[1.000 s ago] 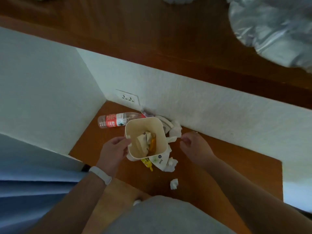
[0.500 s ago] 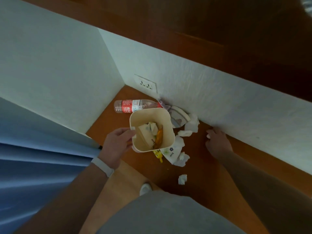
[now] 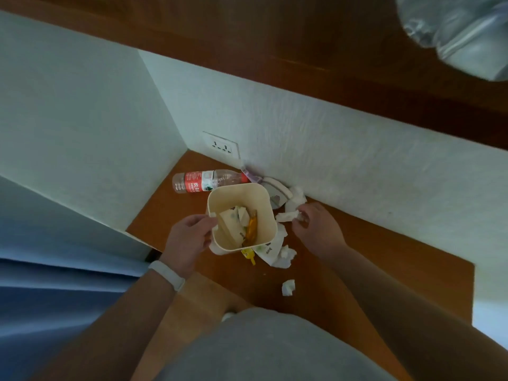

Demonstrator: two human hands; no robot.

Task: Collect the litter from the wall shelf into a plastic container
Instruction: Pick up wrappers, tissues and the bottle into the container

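Note:
A cream plastic container (image 3: 268,204) stands on the brown wooden shelf (image 3: 384,259) near the wall corner, with paper scraps and an orange wrapper inside. My left hand (image 3: 189,237) grips its left rim. My right hand (image 3: 316,229) sits just right of the container, fingertips pinched on a crumpled white tissue (image 3: 288,215). A clear plastic bottle (image 3: 203,181) with a red label lies on its side behind the container. More white paper litter (image 3: 283,255) and a yellow wrapper (image 3: 248,255) lie at the container's front right. A small tissue ball (image 3: 288,287) lies apart, nearer me.
White walls meet in a corner behind the bottle, with a power socket (image 3: 221,145) low on the back wall. A dark wooden board (image 3: 302,50) runs above. A shiny plastic bag (image 3: 461,31) shows top right. Blue fabric (image 3: 55,292) hangs at the left.
My right hand moved left from the wall base to the tissue beside the container and closed on it. My left hand kept hold of the container's rim.

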